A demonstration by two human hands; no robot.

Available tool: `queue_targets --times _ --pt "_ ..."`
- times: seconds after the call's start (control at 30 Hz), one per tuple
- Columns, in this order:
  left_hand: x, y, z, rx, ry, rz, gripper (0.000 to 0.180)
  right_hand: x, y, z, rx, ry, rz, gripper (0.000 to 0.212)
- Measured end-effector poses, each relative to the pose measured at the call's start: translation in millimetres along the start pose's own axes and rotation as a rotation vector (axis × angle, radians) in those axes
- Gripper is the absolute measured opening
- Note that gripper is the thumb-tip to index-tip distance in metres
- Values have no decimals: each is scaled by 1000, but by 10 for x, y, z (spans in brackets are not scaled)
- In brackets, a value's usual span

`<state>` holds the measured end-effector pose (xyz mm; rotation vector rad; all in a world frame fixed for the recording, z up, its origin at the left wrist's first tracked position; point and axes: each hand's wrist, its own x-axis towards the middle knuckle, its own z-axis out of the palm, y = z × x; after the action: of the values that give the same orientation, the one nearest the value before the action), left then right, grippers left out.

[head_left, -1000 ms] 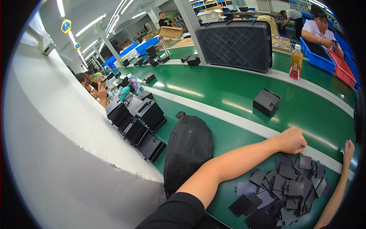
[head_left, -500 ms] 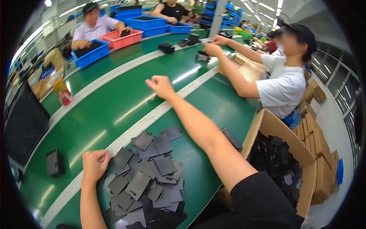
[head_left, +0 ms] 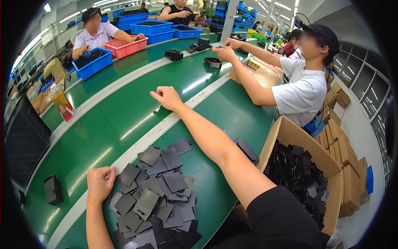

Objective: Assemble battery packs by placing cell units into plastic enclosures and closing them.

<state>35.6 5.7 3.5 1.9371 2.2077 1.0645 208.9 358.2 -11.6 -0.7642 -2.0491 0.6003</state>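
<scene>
My left hand (head_left: pixel 100 182) is closed in a fist near the pale rail, beside the left edge of a heap of thin dark-grey plastic covers (head_left: pixel 147 203). No object shows in it. My right hand (head_left: pixel 168 98), arm stretched forward, is also closed, with the thumb towards the left. It is at the same pale rail (head_left: pixel 145 139), over the edge of the green belt, and nothing shows in its fingers. On the belt left of my left hand stands a small black plastic case (head_left: pixel 53 189), apart from it.
A cardboard box (head_left: pixel 338 195) of black pieces stands at my right. A dark rounded case (head_left: pixel 247 150) lies beyond my right forearm. A co-worker (head_left: pixel 304 89) at the right works over the belt near an open black case (head_left: pixel 212 63). Blue bins (head_left: pixel 95 66) and a red bin (head_left: pixel 124 45) stand across.
The view has shifted slightly. Both my hands stay closed in nearly the same places. The open black case by the co-worker at the right now sits clear of that person's hands.
</scene>
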Motion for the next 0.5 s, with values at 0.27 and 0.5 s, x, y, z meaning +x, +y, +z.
queue_targets --times 0.27,0.5 --pt "4 36 -42 24 -9 -3 36 16 11 -28 -8 62 -38 34" --pt "-35 16 -83 14 -27 -41 36 -21 -41 163 151 138 -96 19"
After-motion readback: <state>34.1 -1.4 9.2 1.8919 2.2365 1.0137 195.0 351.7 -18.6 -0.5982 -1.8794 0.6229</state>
